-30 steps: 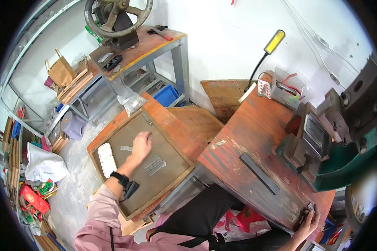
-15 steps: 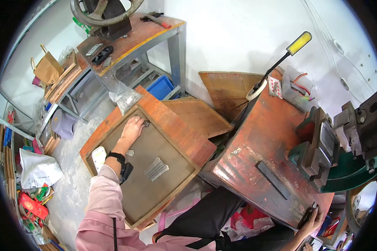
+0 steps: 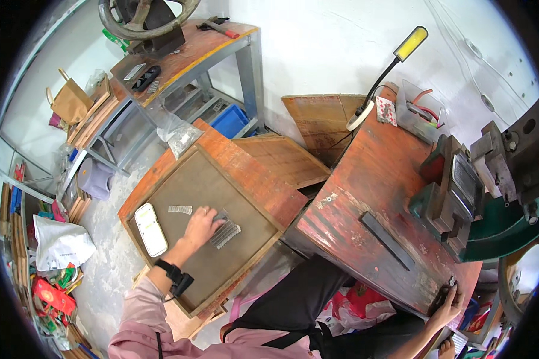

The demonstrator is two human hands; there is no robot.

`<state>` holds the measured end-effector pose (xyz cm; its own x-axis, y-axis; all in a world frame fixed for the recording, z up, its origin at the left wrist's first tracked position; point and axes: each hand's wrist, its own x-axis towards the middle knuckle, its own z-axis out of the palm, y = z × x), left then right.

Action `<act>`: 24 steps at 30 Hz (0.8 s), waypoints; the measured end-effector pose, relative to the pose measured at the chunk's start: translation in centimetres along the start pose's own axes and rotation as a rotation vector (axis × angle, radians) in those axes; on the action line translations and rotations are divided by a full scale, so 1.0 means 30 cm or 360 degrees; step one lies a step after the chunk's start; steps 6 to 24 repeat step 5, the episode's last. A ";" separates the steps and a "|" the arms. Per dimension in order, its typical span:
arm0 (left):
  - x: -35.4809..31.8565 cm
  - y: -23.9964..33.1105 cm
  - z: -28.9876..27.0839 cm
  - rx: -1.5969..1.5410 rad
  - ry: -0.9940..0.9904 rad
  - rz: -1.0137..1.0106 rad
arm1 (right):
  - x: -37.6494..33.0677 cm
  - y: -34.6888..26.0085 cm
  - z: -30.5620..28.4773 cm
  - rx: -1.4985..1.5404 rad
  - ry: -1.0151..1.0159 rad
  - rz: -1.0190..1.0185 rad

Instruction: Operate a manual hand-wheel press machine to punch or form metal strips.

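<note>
Head view, items largest to smallest. Red-brown desk, worn top, at right; on its far side a green and grey press machine. A flat dark metal bar lies on the desk top, apart from the press. A gooseneck lamp with a yellow head rises from the desk's back corner.

Wooden-framed tray with a grey-brown floor, at left on a low orange-brown board. A half second ago the left hand lay at the tray's far left edge; now it has moved to the middle of the tray.

Left hand, fingers spread and pressed flat, fingertips touching a row of small grey metal pieces. That row sits near the tray's centre, just right of the hand. A second, shorter row of metal pieces lies just beyond the hand, untouched. A white phone lies in the tray left of the wrist. A black wristwatch is on the left wrist.

Right hand, at the desk's near corner, fingers curled over the edge as before; I cannot tell whether it grips anything.
</note>
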<state>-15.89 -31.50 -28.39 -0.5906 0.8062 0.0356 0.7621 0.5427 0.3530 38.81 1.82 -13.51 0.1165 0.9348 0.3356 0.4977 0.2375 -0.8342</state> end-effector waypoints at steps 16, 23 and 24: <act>-0.113 0.121 -0.024 0.0286 -0.0196 -0.0032 | 0.009 0.044 0.001 0.0161 -0.0064 0.0041; -0.113 0.121 -0.024 0.0286 -0.0196 -0.0032 | 0.009 0.044 0.001 0.0161 -0.0064 0.0041; -0.113 0.121 -0.024 0.0286 -0.0196 -0.0032 | 0.009 0.044 0.001 0.0161 -0.0064 0.0041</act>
